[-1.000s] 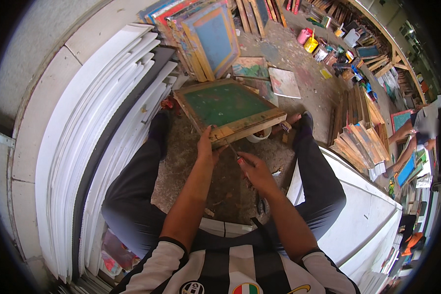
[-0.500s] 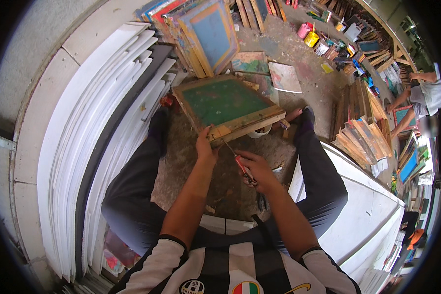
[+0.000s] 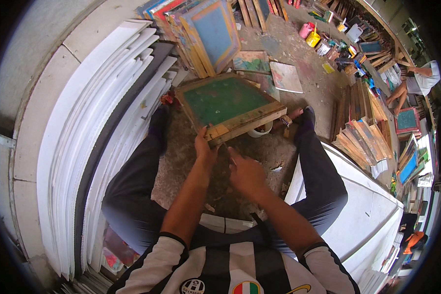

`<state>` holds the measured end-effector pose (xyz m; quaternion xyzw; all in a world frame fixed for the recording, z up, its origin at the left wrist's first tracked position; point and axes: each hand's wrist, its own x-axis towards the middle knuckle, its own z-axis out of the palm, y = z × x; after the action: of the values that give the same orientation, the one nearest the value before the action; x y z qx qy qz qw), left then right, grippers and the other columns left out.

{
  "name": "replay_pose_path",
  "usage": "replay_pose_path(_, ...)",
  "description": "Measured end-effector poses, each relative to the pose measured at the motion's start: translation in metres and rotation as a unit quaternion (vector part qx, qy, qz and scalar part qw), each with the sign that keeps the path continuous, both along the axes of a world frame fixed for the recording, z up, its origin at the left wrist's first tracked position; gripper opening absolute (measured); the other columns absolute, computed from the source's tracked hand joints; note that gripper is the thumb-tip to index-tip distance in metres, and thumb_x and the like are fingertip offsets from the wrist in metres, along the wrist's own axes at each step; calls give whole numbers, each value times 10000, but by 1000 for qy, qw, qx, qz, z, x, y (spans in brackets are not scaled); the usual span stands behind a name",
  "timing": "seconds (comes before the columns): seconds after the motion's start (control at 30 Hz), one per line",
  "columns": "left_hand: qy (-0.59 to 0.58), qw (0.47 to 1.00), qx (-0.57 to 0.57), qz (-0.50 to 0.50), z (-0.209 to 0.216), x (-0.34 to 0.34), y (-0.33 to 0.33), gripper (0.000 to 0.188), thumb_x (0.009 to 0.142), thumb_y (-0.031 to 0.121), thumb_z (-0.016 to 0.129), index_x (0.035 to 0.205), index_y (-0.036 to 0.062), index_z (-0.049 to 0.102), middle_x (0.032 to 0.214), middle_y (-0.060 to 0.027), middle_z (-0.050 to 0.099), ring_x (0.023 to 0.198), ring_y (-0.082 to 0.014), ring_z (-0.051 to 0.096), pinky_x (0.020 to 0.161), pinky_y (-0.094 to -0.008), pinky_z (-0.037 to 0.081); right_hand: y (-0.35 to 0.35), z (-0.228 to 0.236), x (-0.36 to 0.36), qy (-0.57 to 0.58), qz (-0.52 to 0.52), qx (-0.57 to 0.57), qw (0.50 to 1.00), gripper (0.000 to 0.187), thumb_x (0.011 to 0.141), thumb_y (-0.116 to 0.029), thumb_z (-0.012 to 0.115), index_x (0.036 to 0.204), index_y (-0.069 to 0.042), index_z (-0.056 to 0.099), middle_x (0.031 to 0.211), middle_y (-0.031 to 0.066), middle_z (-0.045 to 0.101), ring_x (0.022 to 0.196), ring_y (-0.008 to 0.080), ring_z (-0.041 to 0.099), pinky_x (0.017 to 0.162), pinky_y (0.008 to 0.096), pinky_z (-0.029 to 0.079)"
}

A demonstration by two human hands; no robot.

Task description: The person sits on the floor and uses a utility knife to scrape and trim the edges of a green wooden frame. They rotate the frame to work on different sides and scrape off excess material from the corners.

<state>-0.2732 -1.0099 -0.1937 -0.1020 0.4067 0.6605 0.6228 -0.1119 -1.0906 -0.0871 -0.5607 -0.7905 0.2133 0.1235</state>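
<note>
A wooden screen-printing frame (image 3: 245,125) with green mesh is tilted in front of me between my legs. My left hand (image 3: 206,147) grips its near left corner, thumb on top and fingers along the side. Just right of that corner is my right hand (image 3: 247,174), its fingers curled and the index finger pointing toward the frame's underside. It closes round a screwdriver that is now mostly hidden by the fingers; only a hint of red shows near the fingertip. A white bucket (image 3: 260,131) stands partly under the frame's right side.
White boards (image 3: 90,142) lean in a stack on my left. Several other screen frames (image 3: 213,39) stand behind. Wood pieces (image 3: 360,142) and a white panel (image 3: 348,201) lie to the right. Paint pots (image 3: 312,38) sit far off, and another person (image 3: 419,81) works at far right.
My right hand has turned and shifted slightly left and up, so the red-handled screwdriver is largely covered. My left hand keeps its grip. At far right, the other person has drawn back from a frame.
</note>
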Motion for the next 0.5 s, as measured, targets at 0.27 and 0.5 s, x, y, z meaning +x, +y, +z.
replay_pose_path(0.27,9,1000,-12,5,5,3,-4,352,1024,280,519,1330,107,553,1272,-61,626,1191,-272,584,1012,-489,464,18,-18,15,376,-167,-359,837,419,994,-185,632,1400,-85,602,827,93,686,511,135,581,433,290,430)
replay_pose_path(0.5,3,1000,-11,14,-27,-7,-22,505,1002,257,537,1483,157,420,1343,-52,605,1254,-265,549,1041,-478,429,5,-27,0,452,-249,-479,710,403,1014,-193,612,1408,-110,600,687,60,626,419,147,514,365,291,363)
